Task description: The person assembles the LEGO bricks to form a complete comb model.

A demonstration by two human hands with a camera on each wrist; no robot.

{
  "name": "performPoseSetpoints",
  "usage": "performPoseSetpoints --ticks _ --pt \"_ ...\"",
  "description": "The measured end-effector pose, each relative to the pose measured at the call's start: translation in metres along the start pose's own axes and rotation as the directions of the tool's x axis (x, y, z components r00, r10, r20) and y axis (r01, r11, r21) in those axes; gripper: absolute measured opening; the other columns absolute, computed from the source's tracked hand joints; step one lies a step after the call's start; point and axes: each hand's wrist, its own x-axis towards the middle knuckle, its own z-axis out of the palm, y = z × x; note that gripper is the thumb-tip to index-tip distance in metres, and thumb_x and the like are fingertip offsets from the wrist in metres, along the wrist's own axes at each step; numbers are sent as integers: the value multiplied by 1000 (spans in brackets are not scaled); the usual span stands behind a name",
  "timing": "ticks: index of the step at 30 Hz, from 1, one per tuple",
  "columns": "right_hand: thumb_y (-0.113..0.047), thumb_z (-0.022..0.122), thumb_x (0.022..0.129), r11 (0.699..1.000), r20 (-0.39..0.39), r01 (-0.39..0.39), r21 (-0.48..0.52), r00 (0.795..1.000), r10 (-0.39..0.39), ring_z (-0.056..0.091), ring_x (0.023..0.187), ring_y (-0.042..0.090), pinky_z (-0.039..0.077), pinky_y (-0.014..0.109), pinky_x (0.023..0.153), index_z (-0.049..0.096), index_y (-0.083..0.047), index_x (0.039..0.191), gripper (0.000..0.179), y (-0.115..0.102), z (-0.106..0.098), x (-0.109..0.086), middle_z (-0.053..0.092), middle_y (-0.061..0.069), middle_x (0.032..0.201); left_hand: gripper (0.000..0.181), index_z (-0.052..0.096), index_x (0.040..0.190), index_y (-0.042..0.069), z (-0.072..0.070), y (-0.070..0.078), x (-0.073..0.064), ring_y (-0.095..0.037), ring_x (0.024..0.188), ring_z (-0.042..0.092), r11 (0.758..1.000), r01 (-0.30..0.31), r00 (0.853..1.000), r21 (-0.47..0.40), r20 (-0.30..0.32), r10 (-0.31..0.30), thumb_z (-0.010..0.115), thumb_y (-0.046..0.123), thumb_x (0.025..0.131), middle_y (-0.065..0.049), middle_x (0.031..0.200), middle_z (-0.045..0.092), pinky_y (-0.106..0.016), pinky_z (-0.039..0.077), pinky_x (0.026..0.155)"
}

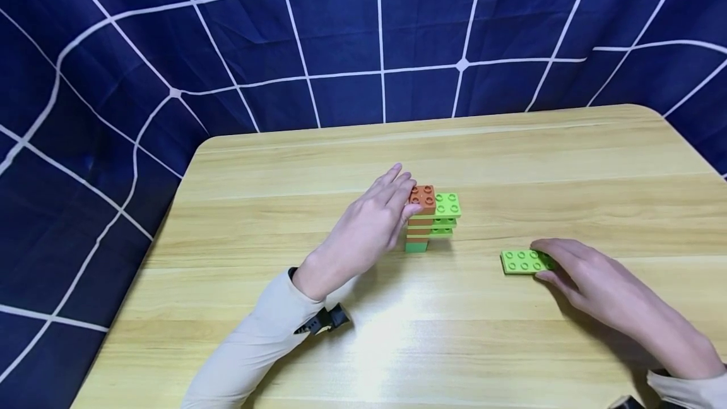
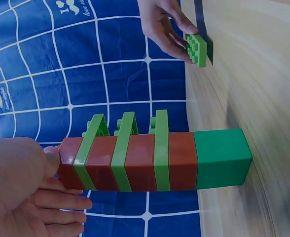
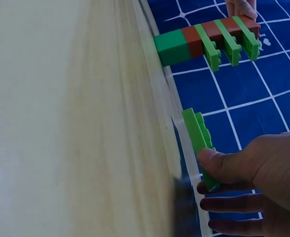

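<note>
A tower of toy building bricks [image 2: 147,160] stands upright on the table. Its base is a dark green brick [image 2: 223,159]; above it, orange-brown bricks alternate with long light green plates whose studded ends jut out to the right in the head view. My left hand [image 1: 363,226] pinches the orange-brown top brick [image 1: 423,197] between thumb and fingers, the other fingers nearly straight. Off to the right, my right hand [image 1: 591,283] grips one end of a loose light green plate brick [image 1: 519,262], studs up, low over the tabletop. Whether it touches the wood I cannot tell.
The wooden table [image 1: 255,207] has rounded back corners. A dark blue cloth with white grid lines [image 1: 341,30] hangs behind it and along the left. A black strap device [image 1: 324,320] is on the left wrist.
</note>
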Motion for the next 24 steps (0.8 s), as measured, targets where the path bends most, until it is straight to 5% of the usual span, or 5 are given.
performPoseSetpoints --ticks 10,19,24 --pt "-45 49 99 1000 -7 2 -7 1000 -2 66 87 32 55 49 70 61 1 115 50 1 -6 12 68 14 98 42 53 129 -11 2 -2 2 -32 136 40 997 49 998 -54 38 -47 47 22 103 -25 134 54 -30 25 115" --pt "-19 69 90 1000 24 -23 -6 999 23 66 88 36 55 54 71 59 2 117 36 -2 -8 22 67 18 100 43 51 131 -11 4 -2 0 -32 137 38 993 65 997 -101 56 -60 43 22 104 -25 136 52 -30 23 116" --pt "-29 58 98 1000 -2 0 -13 1000 0 66 86 36 56 54 69 59 4 116 37 -3 -9 28 66 19 99 43 52 131 -11 4 -2 -1 -32 137 38 994 59 998 -92 43 -55 44 22 104 -24 135 53 -29 22 117"
